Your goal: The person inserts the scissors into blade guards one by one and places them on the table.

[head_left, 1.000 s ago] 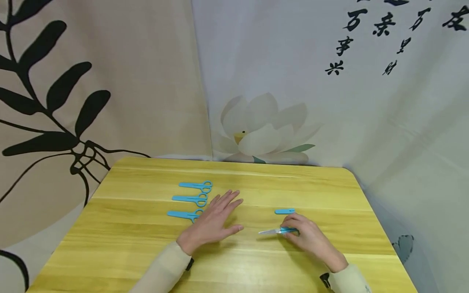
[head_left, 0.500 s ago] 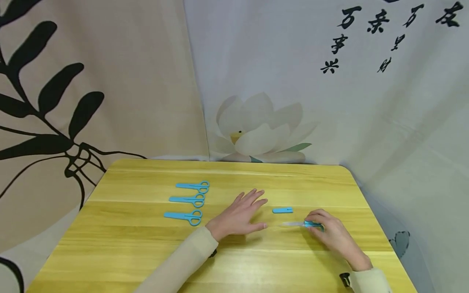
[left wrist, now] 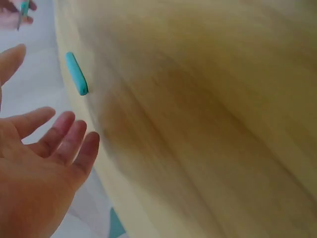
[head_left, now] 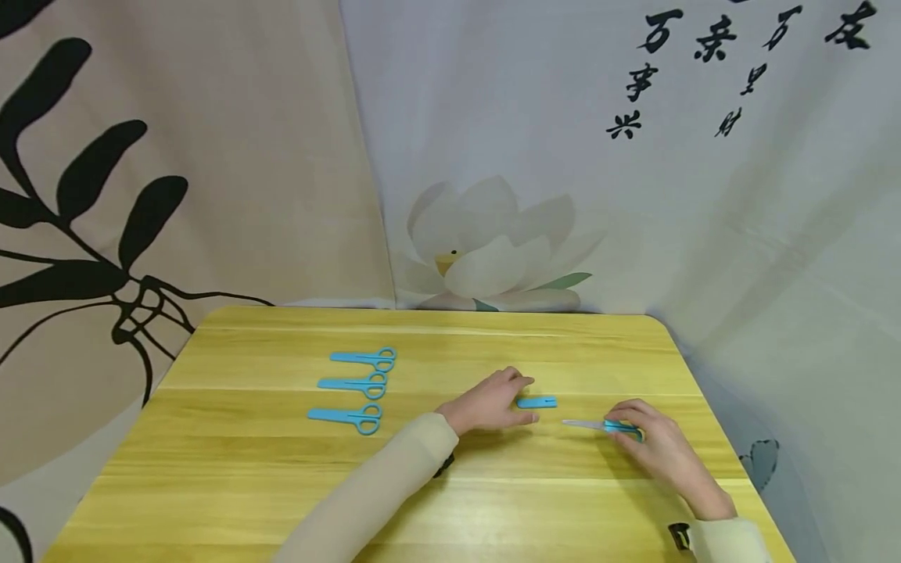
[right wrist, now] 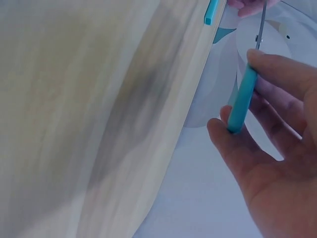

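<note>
My right hand (head_left: 660, 446) grips a pair of scissors (right wrist: 242, 101) by the blue handles, a little above the table. The bare metal blades (head_left: 583, 424) point left. Lying on the table is a blue blade cover (head_left: 537, 402), just beyond the blade tips and to their left. My left hand (head_left: 493, 405) reaches over from the left beside that cover, palm facing it. In the left wrist view its thumb and fingers are spread, apart from the blade cover (left wrist: 77, 74), and nothing is held.
Three blue scissors in covers, one at the back (head_left: 362, 358), one in the middle (head_left: 352, 385) and one in front (head_left: 342, 416), lie in a column left of centre on the wooden table (head_left: 232, 485). A printed curtain (head_left: 303, 156) hangs behind the table's far edge.
My left hand has moved right, from near the sheathed scissors to the loose blade cover. The right hand has carried the bare scissors right and slightly farther back, away from the cover.
</note>
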`<state>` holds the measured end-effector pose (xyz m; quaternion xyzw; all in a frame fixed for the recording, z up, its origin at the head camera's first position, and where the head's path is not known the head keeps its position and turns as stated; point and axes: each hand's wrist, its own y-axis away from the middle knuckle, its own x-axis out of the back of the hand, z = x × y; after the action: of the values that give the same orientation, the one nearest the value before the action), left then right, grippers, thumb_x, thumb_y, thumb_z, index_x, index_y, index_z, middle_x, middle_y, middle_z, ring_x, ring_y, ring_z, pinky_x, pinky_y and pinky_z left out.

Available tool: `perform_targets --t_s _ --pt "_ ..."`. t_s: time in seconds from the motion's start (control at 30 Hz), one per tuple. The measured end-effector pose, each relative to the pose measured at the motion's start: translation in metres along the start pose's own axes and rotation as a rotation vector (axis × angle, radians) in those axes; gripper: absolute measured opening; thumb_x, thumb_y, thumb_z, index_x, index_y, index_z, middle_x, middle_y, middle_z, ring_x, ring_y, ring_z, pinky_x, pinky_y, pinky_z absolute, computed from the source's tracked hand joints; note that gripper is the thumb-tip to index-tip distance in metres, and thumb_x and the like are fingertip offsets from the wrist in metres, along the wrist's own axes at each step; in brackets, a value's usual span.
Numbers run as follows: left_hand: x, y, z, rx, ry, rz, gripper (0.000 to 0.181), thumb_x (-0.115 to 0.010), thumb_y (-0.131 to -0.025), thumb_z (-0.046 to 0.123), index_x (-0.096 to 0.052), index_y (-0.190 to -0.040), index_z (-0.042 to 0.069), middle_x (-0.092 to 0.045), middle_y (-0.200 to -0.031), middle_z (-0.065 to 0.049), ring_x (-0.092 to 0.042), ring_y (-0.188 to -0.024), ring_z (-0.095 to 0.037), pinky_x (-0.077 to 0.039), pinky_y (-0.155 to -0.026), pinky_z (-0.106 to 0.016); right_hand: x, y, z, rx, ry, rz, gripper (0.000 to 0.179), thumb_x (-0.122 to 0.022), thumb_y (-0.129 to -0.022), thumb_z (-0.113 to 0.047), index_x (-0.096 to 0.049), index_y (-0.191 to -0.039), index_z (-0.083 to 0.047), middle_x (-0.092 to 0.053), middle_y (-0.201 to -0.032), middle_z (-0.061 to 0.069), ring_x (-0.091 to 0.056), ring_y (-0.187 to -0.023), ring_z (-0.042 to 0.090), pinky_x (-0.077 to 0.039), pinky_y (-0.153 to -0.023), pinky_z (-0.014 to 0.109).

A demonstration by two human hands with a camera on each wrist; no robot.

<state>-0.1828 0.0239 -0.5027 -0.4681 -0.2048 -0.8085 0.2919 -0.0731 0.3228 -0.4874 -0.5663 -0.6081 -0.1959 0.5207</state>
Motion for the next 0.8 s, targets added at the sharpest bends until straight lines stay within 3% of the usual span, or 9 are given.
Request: perform_targets --t_s 0.13,0.47,0.8 --pt "-0.003 -0.01 -0.002 0.037 0.074 -0.007 0.068 -0.066 -0.1 0.049 -0.049 -0.153 0.01 -0.054 -0.135 -0.004 -0.051 -0.112 -0.015 -0.047 -0.097 -0.029 0.003 0.0 0.002 0.006 -0.004 0.005 0.03 -0.087 -0.079 0.001 -0.077 -0.104 -0.013 -0.068 -0.112 -0.001 -0.068 -0.094 0.022 -0.059 -0.076 0.039" --pt "-0.017 -0.032 0.0 0.024 0.049 -0.015 0.044 -0.072 -0.099 0.036 -0.067 -0.138 0.016 -0.06 -0.129 0.003 -0.052 -0.114 -0.014 -0.04 -0.105 -0.033 0.004 0.002 0.005 -0.006 0.003 -0.005 0.03 -0.087 -0.079 0.001 -0.077 -0.103 -0.014 -0.068 -0.111 -0.001 -0.068 -0.095 0.022 -0.059 -0.075 0.039" --pt "-0.019 -0.039 -0.002 0.028 0.146 -0.021 0.026 -0.078 -0.095 0.029 -0.075 -0.119 0.021 -0.061 -0.115 0.008 -0.051 -0.103 -0.01 -0.04 -0.102 -0.03 0.004 0.002 0.007 -0.012 -0.016 -0.005 0.028 -0.087 -0.08 0.0 -0.076 -0.102 -0.016 -0.068 -0.11 -0.002 -0.068 -0.092 0.021 -0.058 -0.075 0.038"
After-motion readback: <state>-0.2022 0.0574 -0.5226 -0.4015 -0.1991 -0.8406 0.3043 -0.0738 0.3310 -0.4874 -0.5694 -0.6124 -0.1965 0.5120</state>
